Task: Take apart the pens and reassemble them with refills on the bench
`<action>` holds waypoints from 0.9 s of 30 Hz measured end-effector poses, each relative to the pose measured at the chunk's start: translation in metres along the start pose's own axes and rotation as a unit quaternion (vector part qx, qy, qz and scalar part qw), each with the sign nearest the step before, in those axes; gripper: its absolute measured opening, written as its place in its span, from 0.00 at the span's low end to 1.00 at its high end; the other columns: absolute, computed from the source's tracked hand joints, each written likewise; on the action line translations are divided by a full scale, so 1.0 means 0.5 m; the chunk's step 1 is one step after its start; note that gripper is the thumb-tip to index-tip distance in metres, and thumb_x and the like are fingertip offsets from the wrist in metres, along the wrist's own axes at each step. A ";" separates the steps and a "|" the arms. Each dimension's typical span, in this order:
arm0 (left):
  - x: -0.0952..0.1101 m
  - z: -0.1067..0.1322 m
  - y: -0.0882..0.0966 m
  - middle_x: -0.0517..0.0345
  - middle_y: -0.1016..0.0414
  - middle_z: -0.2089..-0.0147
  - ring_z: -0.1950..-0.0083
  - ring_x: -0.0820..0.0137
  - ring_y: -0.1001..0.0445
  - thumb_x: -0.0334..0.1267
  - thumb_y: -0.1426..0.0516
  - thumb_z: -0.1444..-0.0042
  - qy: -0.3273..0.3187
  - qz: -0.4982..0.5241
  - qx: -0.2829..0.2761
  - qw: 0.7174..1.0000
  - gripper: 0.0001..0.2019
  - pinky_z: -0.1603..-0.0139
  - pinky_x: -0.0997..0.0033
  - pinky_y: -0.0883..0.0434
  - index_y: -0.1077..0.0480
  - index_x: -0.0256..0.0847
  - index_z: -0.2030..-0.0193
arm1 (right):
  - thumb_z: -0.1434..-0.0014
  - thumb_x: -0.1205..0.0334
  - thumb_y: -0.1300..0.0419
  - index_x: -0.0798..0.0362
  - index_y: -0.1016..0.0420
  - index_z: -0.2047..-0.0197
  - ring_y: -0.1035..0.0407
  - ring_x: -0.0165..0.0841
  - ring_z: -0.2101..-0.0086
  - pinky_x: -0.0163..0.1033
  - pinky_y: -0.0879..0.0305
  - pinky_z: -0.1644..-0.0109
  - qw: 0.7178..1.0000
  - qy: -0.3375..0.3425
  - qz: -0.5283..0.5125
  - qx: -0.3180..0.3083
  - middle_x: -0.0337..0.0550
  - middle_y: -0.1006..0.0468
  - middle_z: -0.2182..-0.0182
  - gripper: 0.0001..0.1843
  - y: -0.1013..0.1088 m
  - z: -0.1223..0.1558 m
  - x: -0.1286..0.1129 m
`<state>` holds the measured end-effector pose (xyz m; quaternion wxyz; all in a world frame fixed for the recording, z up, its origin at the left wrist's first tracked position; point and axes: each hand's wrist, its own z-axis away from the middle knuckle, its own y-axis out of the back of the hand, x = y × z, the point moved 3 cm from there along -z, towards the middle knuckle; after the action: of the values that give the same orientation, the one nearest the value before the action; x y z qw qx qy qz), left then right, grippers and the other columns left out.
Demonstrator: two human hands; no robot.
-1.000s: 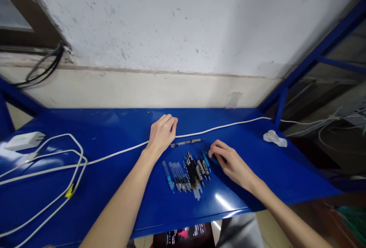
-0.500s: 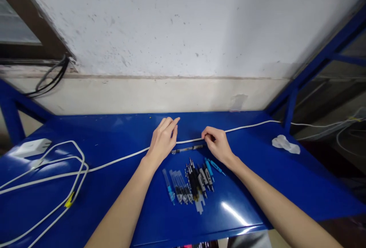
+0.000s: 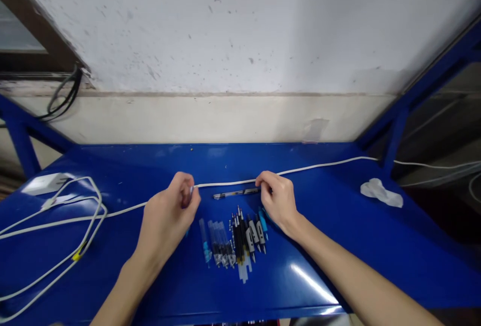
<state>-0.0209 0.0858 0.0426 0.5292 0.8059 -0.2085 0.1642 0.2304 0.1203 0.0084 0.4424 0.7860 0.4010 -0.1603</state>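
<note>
My left hand (image 3: pixel 165 215) is closed in a pinch left of the pen parts. Small light-blue bits show at its fingertips and below it, seemingly a clear pen barrel with a blue grip, mostly hidden. My right hand (image 3: pixel 278 198) curls with fingers together at the right end of a clear pen (image 3: pixel 235 193); what it grips, if anything, is hidden. Between the hands lie a clear blue-gripped barrel (image 3: pixel 205 243), several clear barrels (image 3: pixel 221 243), dark ink refills (image 3: pixel 239 235), grey pen parts (image 3: pixel 255 233) and a blue pen part (image 3: pixel 263 223) beside my right hand.
A white cable (image 3: pixel 221 184) crosses the blue table (image 3: pixel 319 225) behind the pens and loops at the left, near a white charger (image 3: pixel 43 184). A crumpled white tissue (image 3: pixel 381 192) lies at the right. The wall (image 3: pixel 225 118) borders the back edge.
My left hand has moved left and toward me, and its fingers have closed into a pinch. My right hand has come down closer to the blue pen parts. The view has shifted slightly.
</note>
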 end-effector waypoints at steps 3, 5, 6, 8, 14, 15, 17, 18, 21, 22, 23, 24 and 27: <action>-0.034 0.056 -0.004 0.71 0.39 0.78 0.79 0.74 0.37 0.43 0.46 0.37 0.057 -0.039 -0.066 0.995 0.05 0.74 0.75 0.44 0.37 0.47 0.59 | 0.42 0.76 0.51 0.52 0.27 0.70 0.40 0.28 0.77 0.36 0.47 0.68 0.999 -0.033 -0.036 0.008 0.35 0.31 0.78 0.15 -0.005 0.009 -0.014; -0.047 0.081 -0.015 0.70 0.37 0.78 0.79 0.72 0.36 0.44 0.48 0.37 0.083 -0.059 -0.113 0.988 0.06 0.74 0.74 0.45 0.37 0.47 0.59 | 0.41 0.75 0.51 0.52 0.26 0.70 0.42 0.28 0.79 0.36 0.48 0.69 0.995 -0.068 -0.071 0.016 0.33 0.34 0.80 0.15 -0.010 0.014 -0.022; -0.049 0.090 -0.020 0.69 0.36 0.77 0.78 0.72 0.35 0.44 0.49 0.37 0.093 -0.066 -0.127 0.985 0.06 0.74 0.73 0.45 0.37 0.47 0.59 | 0.41 0.75 0.51 0.52 0.26 0.69 0.43 0.28 0.79 0.36 0.49 0.70 0.992 -0.086 -0.093 0.018 0.32 0.36 0.81 0.15 -0.013 0.017 -0.025; -0.045 0.098 -0.027 0.68 0.36 0.77 0.77 0.71 0.33 0.44 0.50 0.35 0.105 -0.076 -0.135 0.982 0.07 0.73 0.73 0.45 0.35 0.47 0.59 | 0.41 0.73 0.51 0.52 0.26 0.69 0.46 0.27 0.80 0.36 0.51 0.71 0.980 -0.125 -0.150 0.019 0.31 0.38 0.82 0.14 -0.019 0.020 -0.030; -0.011 0.095 -0.033 0.67 0.37 0.79 0.79 0.70 0.33 0.43 0.52 0.32 0.053 -0.075 -0.125 0.988 0.09 0.75 0.73 0.47 0.33 0.46 0.59 | 0.44 0.70 0.49 0.52 0.27 0.74 0.47 0.28 0.79 0.36 0.53 0.73 0.934 -0.186 -0.301 0.045 0.33 0.38 0.81 0.12 -0.027 0.012 -0.022; -0.010 0.095 -0.033 0.67 0.37 0.79 0.79 0.70 0.33 0.44 0.52 0.31 0.044 -0.073 -0.121 0.989 0.10 0.75 0.73 0.47 0.33 0.46 0.59 | 0.45 0.70 0.49 0.52 0.27 0.74 0.47 0.28 0.79 0.36 0.53 0.73 0.932 -0.187 -0.308 0.044 0.33 0.39 0.82 0.12 -0.027 0.009 -0.019; -0.009 0.094 -0.032 0.68 0.37 0.80 0.80 0.69 0.33 0.45 0.52 0.30 0.029 -0.064 -0.118 0.991 0.11 0.76 0.74 0.47 0.32 0.46 0.58 | 0.45 0.70 0.49 0.52 0.27 0.74 0.47 0.28 0.79 0.36 0.53 0.73 0.932 -0.185 -0.311 0.034 0.33 0.39 0.82 0.12 -0.026 0.006 -0.013; -0.008 0.093 -0.032 0.68 0.37 0.80 0.81 0.69 0.33 0.45 0.52 0.30 0.024 -0.058 -0.119 0.991 0.11 0.77 0.74 0.47 0.32 0.46 0.58 | 0.45 0.71 0.50 0.52 0.27 0.74 0.47 0.29 0.79 0.36 0.53 0.73 0.935 -0.179 -0.305 0.023 0.33 0.38 0.82 0.12 -0.025 0.005 -0.011; -0.001 0.081 -0.029 0.69 0.37 0.82 0.83 0.69 0.35 0.44 0.52 0.30 0.011 -0.043 -0.142 0.989 0.10 0.78 0.74 0.48 0.31 0.46 0.56 | 0.43 0.73 0.51 0.52 0.27 0.72 0.44 0.29 0.79 0.36 0.49 0.72 0.966 -0.106 -0.235 -0.029 0.34 0.34 0.80 0.14 -0.020 0.004 -0.011; 0.004 0.071 -0.028 0.70 0.37 0.83 0.83 0.70 0.35 0.43 0.51 0.30 0.007 -0.043 -0.148 0.988 0.10 0.78 0.74 0.48 0.31 0.46 0.56 | 0.42 0.74 0.51 0.52 0.27 0.70 0.42 0.29 0.78 0.37 0.47 0.70 0.977 -0.064 -0.200 -0.047 0.35 0.32 0.78 0.14 -0.018 0.003 -0.014; 0.012 0.058 -0.027 0.70 0.38 0.83 0.84 0.70 0.36 0.42 0.51 0.30 0.000 -0.044 -0.153 0.987 0.09 0.78 0.73 0.49 0.31 0.46 0.56 | 0.40 0.74 0.51 0.52 0.26 0.69 0.40 0.30 0.76 0.37 0.45 0.68 0.985 -0.023 -0.162 -0.064 0.37 0.29 0.75 0.15 -0.016 0.003 -0.017; 0.022 0.041 -0.026 0.70 0.38 0.83 0.84 0.70 0.37 0.41 0.50 0.31 -0.010 -0.048 -0.148 0.988 0.08 0.78 0.73 0.50 0.31 0.46 0.58 | 0.39 0.75 0.51 0.52 0.26 0.67 0.37 0.31 0.73 0.38 0.43 0.66 0.989 0.012 -0.123 -0.078 0.39 0.27 0.72 0.15 -0.014 0.002 -0.019; 0.059 -0.030 -0.035 0.69 0.37 0.83 0.82 0.71 0.37 0.38 0.48 0.32 -0.054 -0.034 -0.102 0.993 0.07 0.75 0.72 0.50 0.29 0.44 0.59 | 0.37 0.76 0.51 0.52 0.24 0.58 0.33 0.36 0.63 0.40 0.39 0.58 0.990 0.072 -0.023 -0.123 0.45 0.25 0.63 0.17 -0.013 -0.004 -0.017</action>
<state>0.0128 0.1011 0.0488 0.6016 0.7621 -0.2253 0.0803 0.2200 0.1195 0.0111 0.5017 0.7257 0.4665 -0.0635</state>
